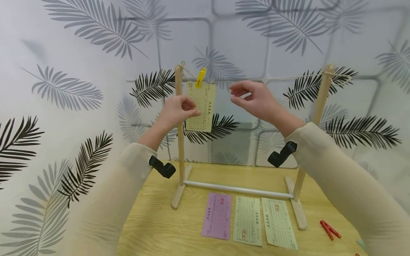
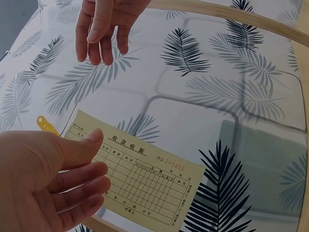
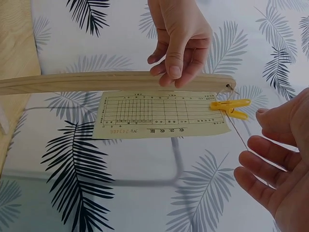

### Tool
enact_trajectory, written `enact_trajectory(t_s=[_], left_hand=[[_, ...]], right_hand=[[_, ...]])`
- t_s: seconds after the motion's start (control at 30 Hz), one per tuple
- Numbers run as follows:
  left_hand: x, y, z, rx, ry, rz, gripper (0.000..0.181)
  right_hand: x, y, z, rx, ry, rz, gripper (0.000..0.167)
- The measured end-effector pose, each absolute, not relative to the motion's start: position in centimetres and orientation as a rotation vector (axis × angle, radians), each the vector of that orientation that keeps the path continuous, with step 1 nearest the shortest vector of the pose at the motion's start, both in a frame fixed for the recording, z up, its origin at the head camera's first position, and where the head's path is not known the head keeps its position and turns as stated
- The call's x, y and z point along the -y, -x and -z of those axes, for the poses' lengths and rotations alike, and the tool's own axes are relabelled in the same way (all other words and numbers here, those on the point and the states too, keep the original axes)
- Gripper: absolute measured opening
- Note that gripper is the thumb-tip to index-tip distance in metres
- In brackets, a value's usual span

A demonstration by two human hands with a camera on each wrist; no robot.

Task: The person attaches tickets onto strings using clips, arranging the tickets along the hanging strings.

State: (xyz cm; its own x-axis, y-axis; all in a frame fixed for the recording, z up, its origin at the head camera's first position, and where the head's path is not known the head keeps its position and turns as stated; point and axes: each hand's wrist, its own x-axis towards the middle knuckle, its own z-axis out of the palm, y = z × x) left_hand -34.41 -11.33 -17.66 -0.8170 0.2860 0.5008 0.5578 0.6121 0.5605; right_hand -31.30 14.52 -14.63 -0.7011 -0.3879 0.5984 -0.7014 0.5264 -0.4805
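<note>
A pale yellow printed slip (image 1: 205, 106) hangs from a string (image 1: 285, 77) by a yellow clothespin (image 1: 200, 77) near the left post. My left hand (image 1: 179, 111) is beside the slip's left part, fingers loosely bent; in the left wrist view the hand (image 2: 58, 183) overlaps the slip (image 2: 145, 179), and contact cannot be told. To the right of the slip, my right hand (image 1: 256, 99) is raised just under the string with relaxed fingers and nothing in them. The right wrist view has the clothespin (image 3: 231, 107) on the slip's edge, a little away from the right hand (image 3: 280, 159).
A wooden frame with a left post (image 1: 180, 142), a right post (image 1: 321, 96) and a white crossbar (image 1: 237, 188) stands on the table (image 1: 153, 227). In front lie a purple slip (image 1: 217, 216), two pale slips (image 1: 247, 220) (image 1: 279, 223) and a red clothespin (image 1: 330, 230).
</note>
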Motion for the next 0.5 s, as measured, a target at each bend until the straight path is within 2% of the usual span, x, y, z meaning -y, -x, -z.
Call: enact_trajectory(t_s=[0.5], left_hand=[[11.2, 34.2, 21.0, 2.604, 0.7, 1.016, 0.031]], right_hand=[[-17.1, 28.5, 17.5, 2.29, -0.94, -1.029, 0.031]])
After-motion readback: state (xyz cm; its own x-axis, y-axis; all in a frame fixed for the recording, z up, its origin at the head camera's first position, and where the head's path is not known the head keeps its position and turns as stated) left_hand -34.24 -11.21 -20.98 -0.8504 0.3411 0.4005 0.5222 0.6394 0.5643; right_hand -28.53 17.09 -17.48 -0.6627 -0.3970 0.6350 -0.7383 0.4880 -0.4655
